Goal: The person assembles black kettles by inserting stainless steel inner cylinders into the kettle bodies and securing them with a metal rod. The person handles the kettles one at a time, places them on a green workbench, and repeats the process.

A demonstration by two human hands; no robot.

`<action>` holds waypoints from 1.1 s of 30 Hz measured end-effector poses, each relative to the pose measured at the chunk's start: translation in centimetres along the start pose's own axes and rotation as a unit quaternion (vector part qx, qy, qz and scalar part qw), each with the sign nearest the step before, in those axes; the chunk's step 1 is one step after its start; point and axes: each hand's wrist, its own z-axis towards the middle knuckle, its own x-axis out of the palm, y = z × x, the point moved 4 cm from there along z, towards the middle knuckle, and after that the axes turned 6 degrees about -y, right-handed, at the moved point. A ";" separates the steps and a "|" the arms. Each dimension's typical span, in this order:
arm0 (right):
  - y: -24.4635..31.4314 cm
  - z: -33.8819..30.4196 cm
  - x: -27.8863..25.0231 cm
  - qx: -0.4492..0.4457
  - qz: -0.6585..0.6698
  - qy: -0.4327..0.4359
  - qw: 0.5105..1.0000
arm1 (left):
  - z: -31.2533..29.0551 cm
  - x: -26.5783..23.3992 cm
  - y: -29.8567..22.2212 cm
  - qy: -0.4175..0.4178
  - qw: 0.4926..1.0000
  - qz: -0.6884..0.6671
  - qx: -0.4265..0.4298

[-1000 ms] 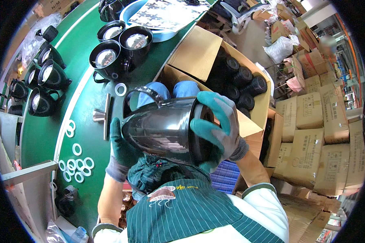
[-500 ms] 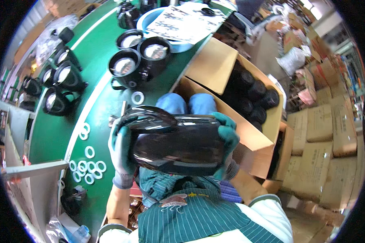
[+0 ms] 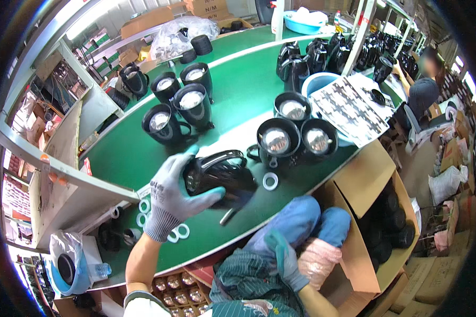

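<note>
My left hand (image 3: 170, 196), in a pale grey and green work glove, grips one end of a glossy black jug (image 3: 222, 177). The jug is tilted on its side at the green table's near part, its handle uppermost and its far end blurred; I cannot tell whether it touches the table. My right hand (image 3: 285, 260), gloved alike, is over my lap with its fingers stretched out and nothing in it. Just beyond the held jug stand three upright black jugs (image 3: 277, 138) with silvery insides. A white ring (image 3: 270, 181) lies beside them, and a short metal rod (image 3: 227, 216) shows below the held jug.
More black jugs (image 3: 193, 103) stand across the green table (image 3: 238, 63). Several white rings (image 3: 182, 231) lie left. A blue basin (image 3: 317, 80) sits under a patterned sheet (image 3: 349, 108). To my right is an open carton (image 3: 354, 253) of black parts. Silvery liners (image 3: 181, 296) fill a box below.
The jug has moved from both hands before my body to the table on the left, held by the left hand alone. My right hand has let go and lowered. The view has swung left.
</note>
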 end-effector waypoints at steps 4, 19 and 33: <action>-1.1 1.0 -1.3 0.066 0.069 -0.040 0.995 | 9.0 5.4 4.2 -0.047 0.984 0.160 0.063; -7.4 3.0 -4.2 0.239 0.338 -0.113 0.903 | 31.5 30.1 16.3 0.037 0.984 0.173 -0.010; 0.2 4.6 -3.4 0.112 0.117 -0.038 0.986 | 11.8 10.5 13.3 -0.012 0.973 0.229 0.035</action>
